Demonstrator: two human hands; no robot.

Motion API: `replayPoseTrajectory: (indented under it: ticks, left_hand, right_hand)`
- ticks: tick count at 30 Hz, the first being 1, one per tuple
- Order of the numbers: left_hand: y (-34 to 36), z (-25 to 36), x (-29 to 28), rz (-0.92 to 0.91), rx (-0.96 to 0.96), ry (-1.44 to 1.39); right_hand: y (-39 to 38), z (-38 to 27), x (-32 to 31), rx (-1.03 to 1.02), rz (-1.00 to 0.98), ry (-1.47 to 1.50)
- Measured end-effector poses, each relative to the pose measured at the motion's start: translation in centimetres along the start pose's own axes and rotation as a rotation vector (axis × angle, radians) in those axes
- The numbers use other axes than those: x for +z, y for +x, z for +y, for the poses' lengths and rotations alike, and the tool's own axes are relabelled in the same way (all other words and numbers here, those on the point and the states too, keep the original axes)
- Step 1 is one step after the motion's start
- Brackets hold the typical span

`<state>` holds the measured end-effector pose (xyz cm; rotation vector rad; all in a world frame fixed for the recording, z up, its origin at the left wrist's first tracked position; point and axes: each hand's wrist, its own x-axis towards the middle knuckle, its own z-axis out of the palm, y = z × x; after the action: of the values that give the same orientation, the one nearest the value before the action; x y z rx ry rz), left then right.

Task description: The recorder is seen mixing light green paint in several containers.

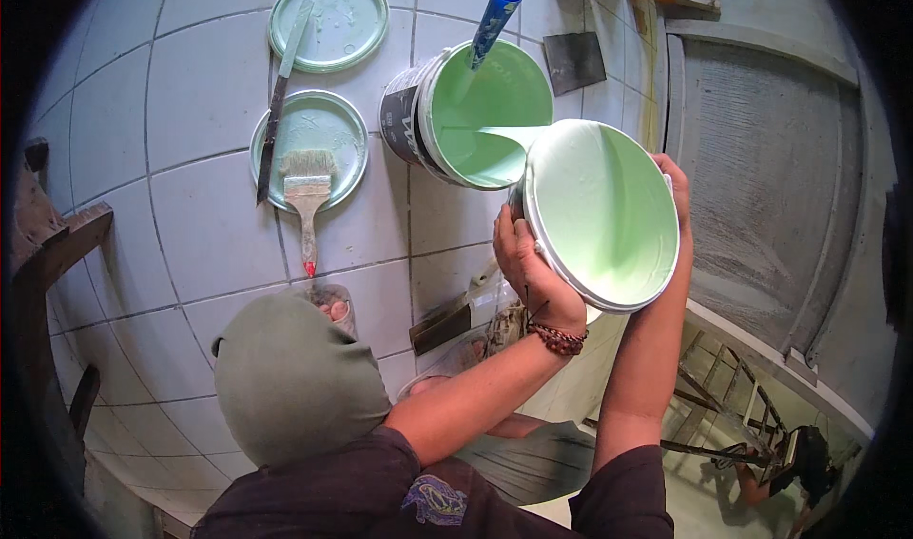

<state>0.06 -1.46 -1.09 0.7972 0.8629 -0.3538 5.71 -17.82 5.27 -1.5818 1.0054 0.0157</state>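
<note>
Both my hands hold a white paint bucket [613,211] tilted to the left. My left hand [534,265] is wrapped round its near lower side, and my right hand [675,182] grips its far right side, with the fingers partly hidden. Pale green paint [509,139] flows in a wide sheet from its lip into a second paint bucket [433,92] standing on the floor. In that bucket stands a blue-ended stick [495,20], its lower end in the green paint. A paint-smeared flat paintbrush [307,192] lies on the nearer bucket lid [335,120], left of the standing bucket.
Another lid [357,30] lies farther off, with a long scraper-like blade [278,111] across both lids. A dark square sheet [574,61] lies on the tiles [204,211]. At right are a grey door [761,177] and a metal ladder [732,387]; wooden furniture [71,235] stands left.
</note>
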Motion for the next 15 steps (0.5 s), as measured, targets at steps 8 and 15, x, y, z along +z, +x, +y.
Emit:
replayPoseTrajectory:
  ticks: [8,15]
  left_hand:
    - [0.1,0.5,0.2,0.003,-0.012,0.001]
    - [0.3,1.2,0.0,-0.037,-0.125,-0.080]
  right_hand:
    - [0.5,0.0,-0.6,-0.009,-0.026,-0.007]
    - [0.3,-0.6,-0.2,0.075,-0.066,0.077]
